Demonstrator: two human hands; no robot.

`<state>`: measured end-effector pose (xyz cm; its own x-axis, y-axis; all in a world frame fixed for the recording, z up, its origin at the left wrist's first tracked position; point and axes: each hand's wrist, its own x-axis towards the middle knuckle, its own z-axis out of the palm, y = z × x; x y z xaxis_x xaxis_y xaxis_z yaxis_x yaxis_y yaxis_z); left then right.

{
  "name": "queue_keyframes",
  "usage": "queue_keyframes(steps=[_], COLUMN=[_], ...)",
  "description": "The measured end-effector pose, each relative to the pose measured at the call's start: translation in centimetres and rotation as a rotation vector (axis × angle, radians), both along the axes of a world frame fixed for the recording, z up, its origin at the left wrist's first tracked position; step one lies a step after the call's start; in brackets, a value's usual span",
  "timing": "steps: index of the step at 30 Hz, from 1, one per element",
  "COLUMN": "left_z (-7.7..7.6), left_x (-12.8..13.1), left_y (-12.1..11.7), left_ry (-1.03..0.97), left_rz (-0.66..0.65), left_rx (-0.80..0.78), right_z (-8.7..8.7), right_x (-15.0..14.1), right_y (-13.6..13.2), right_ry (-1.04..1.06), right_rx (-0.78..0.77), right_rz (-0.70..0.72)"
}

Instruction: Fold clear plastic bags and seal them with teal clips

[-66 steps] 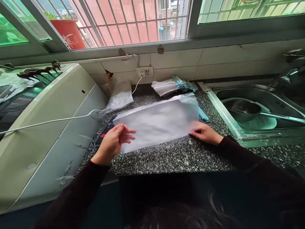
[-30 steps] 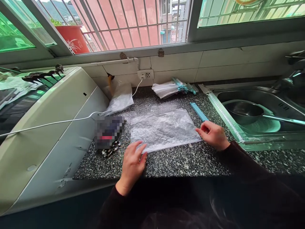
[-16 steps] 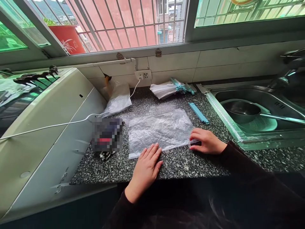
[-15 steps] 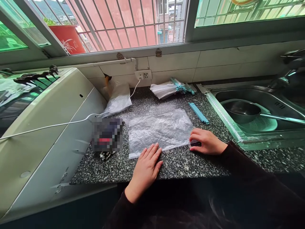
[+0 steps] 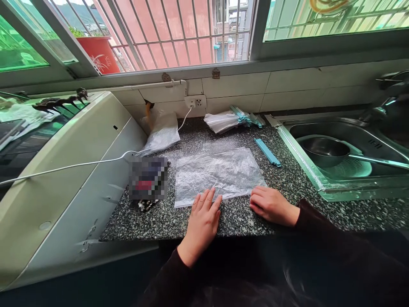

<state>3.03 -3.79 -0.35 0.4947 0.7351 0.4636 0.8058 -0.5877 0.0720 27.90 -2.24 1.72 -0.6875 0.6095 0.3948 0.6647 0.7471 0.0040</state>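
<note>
A clear plastic bag (image 5: 220, 174) is laid flat on the speckled granite countertop (image 5: 255, 213), just left of the sink (image 5: 300, 157). It is seen to be rectangular, crinkled and translucent, with its long side running left to right and its right end turned slightly toward the sink. Its near edge is touched by fingertips (image 5: 207, 197); its near right corner lies just beside the knuckles of the other hand.
</note>
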Motion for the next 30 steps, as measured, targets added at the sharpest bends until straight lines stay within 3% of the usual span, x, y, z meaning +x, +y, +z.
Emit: queue_keyframes(steps=[3, 8, 12, 17, 21, 26, 30], left_z=[-0.1, -0.4, -0.6, -0.6, -0.3, -0.1, -0.3], left_x=[0.7, 1.0, 0.8, 0.5, 0.5, 0.4, -0.6], left_y=[0.0, 0.4, 0.6, 0.8, 0.9, 0.7, 0.2], left_ry=[-0.019, -0.066, -0.068, -0.098, -0.075, -0.028, -0.05], left_rz=[-0.021, -0.037, -0.053, -0.058, -0.074, -0.113, -0.161], left_rx=[0.042, 0.003, -0.081, -0.134, -0.086, -0.01, -0.06], right_z=[0.7, 2.2, 1.8, 1.7, 2.2, 3.0, 4.2], right_x=[-0.3, 2.6, 4.1, 3.2, 1.0, -2.3, -2.7], right_y=[-0.9, 0.2, 0.9, 0.1, -2.6, -5.8, -3.7], right_ry=[-0.035, -0.19, -0.296, -0.275, -0.217, -0.059, 0.072], right_rx=[-0.022, 0.033, 0.097, 0.093, -0.037, -0.323, -0.503], right_rz=[-0.032, -0.185, -0.195, -0.22, -0.121, 0.018, 0.072])
